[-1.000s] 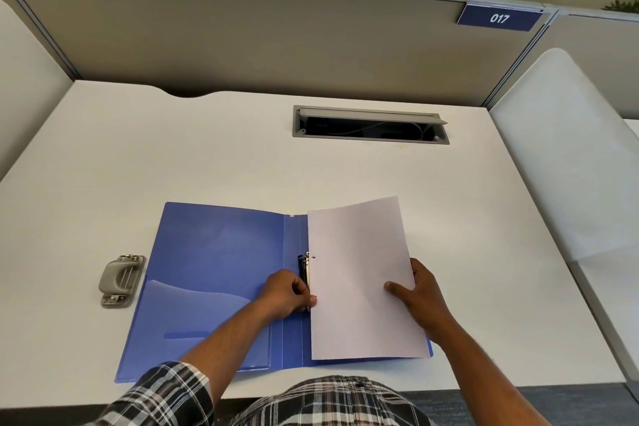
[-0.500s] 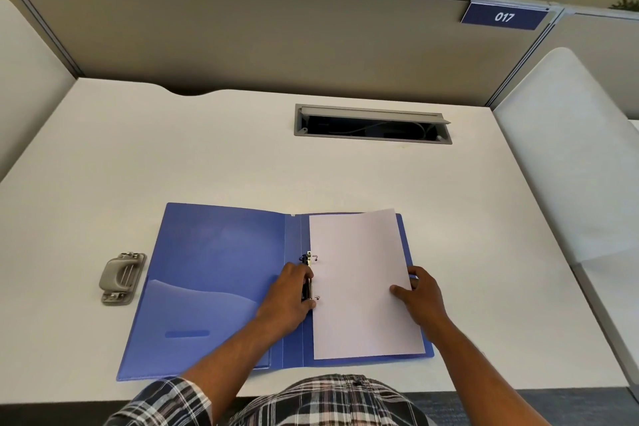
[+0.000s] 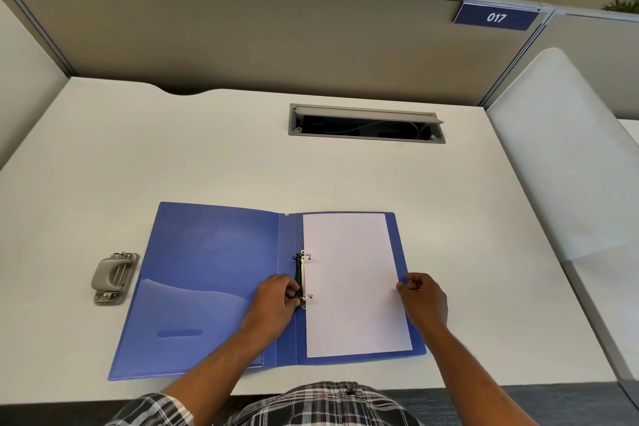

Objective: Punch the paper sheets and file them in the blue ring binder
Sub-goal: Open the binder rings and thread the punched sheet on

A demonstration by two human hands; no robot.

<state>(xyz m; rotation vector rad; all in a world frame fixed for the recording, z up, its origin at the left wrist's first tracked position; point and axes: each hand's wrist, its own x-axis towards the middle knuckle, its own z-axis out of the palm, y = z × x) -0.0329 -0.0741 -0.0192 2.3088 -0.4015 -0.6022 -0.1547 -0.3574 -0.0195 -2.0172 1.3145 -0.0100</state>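
The blue ring binder (image 3: pixel 211 273) lies open on the white desk. White paper sheets (image 3: pixel 352 283) lie flat on its right half, threaded over the two metal rings. My left hand (image 3: pixel 276 297) pinches the black lever of the ring mechanism (image 3: pixel 301 278) at the spine. My right hand (image 3: pixel 423 294) rests at the right edge of the sheets with its fingers curled on the paper's edge. A grey hole punch (image 3: pixel 112 278) sits on the desk to the left of the binder.
A recessed cable tray (image 3: pixel 366 123) with its lid open sits at the back of the desk (image 3: pixel 173 155). Beige partition walls stand behind and at both sides. A sign reading 017 (image 3: pixel 496 17) hangs at the upper right.
The sheets were tilted up and have come down flat onto the rings and the binder's right half. My right hand slid to the paper's edge. My left hand stayed at the ring mechanism.
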